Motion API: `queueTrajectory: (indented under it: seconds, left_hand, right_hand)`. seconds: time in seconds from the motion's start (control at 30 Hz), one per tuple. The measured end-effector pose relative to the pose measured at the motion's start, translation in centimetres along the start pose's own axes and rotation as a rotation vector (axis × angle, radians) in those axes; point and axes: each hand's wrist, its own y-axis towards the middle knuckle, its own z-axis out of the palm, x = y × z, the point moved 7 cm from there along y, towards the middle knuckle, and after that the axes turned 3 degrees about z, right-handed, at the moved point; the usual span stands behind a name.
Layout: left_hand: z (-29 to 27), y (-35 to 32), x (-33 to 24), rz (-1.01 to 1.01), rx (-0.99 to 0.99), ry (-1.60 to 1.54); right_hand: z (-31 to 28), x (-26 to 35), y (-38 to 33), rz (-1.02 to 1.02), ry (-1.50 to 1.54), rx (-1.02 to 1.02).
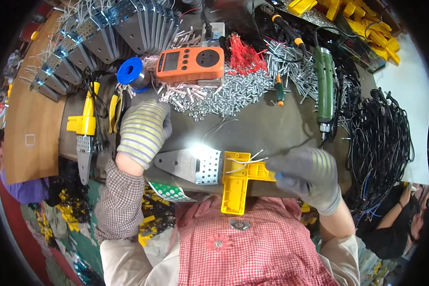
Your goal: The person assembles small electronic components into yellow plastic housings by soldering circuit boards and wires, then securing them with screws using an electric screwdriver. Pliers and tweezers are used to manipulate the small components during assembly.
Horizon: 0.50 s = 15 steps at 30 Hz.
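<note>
Far to the left of the gloved fingers, a finished yellow tool point(84, 125) lies on the dark workbench point(267, 126), its metal plate pointing toward the person. The left hand point(144, 129), in a striped grey glove, reaches away from the body with fingers curled together over the bench; whether they grip anything underneath cannot be told. Just beyond those fingertips lie a blue solder spool point(130, 71) and an orange meter point(190, 63), with a spread of small screws point(226, 95) to their right. Below the left palm, a perforated metal plate point(191, 165) joins the yellow handle shell point(240, 180), white wires point(245, 159) lying across it. The right hand point(307, 174) pinches the shell's right end, fingers closed on it. Beyond the right fingers lies a green electric screwdriver point(324, 88).
</note>
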Motion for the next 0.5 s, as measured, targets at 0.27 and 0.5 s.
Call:
queueTrajectory:
  seconds: [0.27, 0.5]
  left_hand:
    - [-1.9, -0.9, -5.1, -0.059, -0.13, -0.356]
    - [-2.1, -1.3, -10.9, -0.278, -0.131, -1.312]
  right_hand:
    - [2.8, -3.0, 1.7, 0.384, 0.268, -0.12]
    - [2.7, -4.1, 1.2, 0.525, 0.411, -0.056]
